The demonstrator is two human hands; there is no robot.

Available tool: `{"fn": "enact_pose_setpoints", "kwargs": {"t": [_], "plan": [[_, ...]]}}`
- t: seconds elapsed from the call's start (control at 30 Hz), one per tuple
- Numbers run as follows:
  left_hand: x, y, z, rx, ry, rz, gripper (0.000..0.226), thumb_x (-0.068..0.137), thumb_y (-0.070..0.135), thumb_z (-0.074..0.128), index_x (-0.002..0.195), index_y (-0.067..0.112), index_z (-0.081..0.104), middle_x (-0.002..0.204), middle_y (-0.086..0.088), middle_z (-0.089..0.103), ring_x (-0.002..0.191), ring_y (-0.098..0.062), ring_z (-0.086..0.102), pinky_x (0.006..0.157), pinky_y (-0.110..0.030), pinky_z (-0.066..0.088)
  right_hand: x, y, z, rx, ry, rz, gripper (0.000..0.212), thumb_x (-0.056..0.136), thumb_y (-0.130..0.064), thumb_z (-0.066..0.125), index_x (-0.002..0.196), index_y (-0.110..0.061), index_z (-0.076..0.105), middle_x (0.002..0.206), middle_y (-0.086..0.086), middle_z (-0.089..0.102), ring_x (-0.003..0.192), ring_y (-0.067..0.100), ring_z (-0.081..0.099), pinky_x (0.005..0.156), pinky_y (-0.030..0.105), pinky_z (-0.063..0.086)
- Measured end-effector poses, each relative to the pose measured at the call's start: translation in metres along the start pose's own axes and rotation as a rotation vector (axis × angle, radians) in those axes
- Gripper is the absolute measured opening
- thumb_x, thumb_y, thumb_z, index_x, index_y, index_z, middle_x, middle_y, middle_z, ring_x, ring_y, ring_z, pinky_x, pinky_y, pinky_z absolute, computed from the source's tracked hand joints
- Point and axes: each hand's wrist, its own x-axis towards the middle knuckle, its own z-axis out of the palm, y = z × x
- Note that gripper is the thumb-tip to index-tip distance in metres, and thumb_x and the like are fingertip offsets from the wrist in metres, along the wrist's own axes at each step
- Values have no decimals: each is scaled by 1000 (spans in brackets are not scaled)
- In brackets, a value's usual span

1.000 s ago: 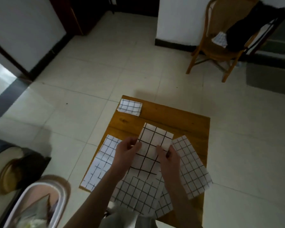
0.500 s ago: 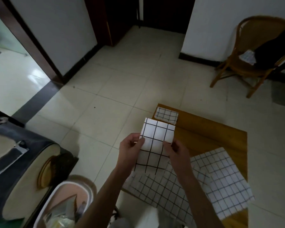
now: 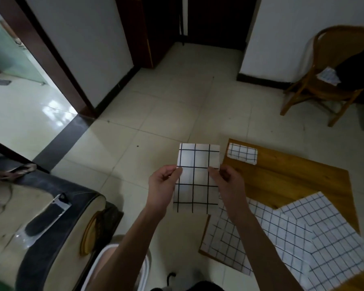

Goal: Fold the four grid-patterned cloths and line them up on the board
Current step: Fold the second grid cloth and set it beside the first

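Both hands, left [image 3: 162, 185] and right [image 3: 229, 183], pinch the side edges of a folded grid cloth [image 3: 195, 179], held in the air left of the wooden board [image 3: 282, 177]. One small folded cloth [image 3: 242, 153] lies at the board's far corner; unfolded cloths [image 3: 282, 234] overlap at its near end.

no text, label or number can be read

Dim indoor shot, underexposed. Daylight enters from the doorway [image 3: 19, 66] at left, glare on the glossy floor tiles [image 3: 55, 114] there. Wide-angle bending at edges. Slight motion blur, bottom corners soft and dark.
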Motion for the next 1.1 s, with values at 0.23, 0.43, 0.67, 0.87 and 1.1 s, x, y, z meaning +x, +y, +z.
{"fn": "enact_pose_setpoints", "kwargs": {"t": [0.23, 0.43, 0.67, 0.87, 1.1], "plan": [[42, 9, -26, 7, 67, -15, 11, 97, 16, 70, 91, 20, 79, 73, 13, 72, 67, 5, 61, 68, -17, 50, 29, 0, 46, -58, -39, -32, 43, 102, -28, 62, 80, 6, 49, 68, 5, 38, 62, 14, 38, 60, 29, 33], [107, 16, -29, 14, 30, -23, 7, 95, 13, 72, 93, 13, 79, 73, 11, 73, 68, 2, 64, 64, -14, 50, 83, 1, 71, -62, 27, -8, 41, 99, -28, 66, 75, 1, 51, 62, -3, 39, 58, 9, 37, 53, 15, 32], [214, 39, 3, 111, -77, -81, 9, 94, 22, 75, 99, 16, 79, 84, 1, 77, 79, -11, 70, 70, -23, 56, 178, -12, 73, -72, 149, 27, 34, 99, -25, 67, 72, -8, 57, 57, -9, 41, 55, 5, 38, 53, 16, 32], [299, 65, 47, 152, -193, -64, 8, 94, 22, 75, 98, 16, 78, 78, 4, 72, 72, -4, 64, 64, -18, 53, 248, -19, 66, -46, 278, 17, 40, 101, -22, 64, 74, 3, 48, 60, -2, 37, 57, 10, 36, 54, 23, 31], [367, 77, 103, 168, -338, -27, 9, 93, 19, 75, 101, 18, 79, 84, 5, 75, 71, -3, 63, 66, -17, 48, 297, -26, 48, -53, 435, 67, 41, 99, -21, 66, 70, -2, 45, 57, -6, 36, 56, 10, 34, 56, 28, 30]]}}
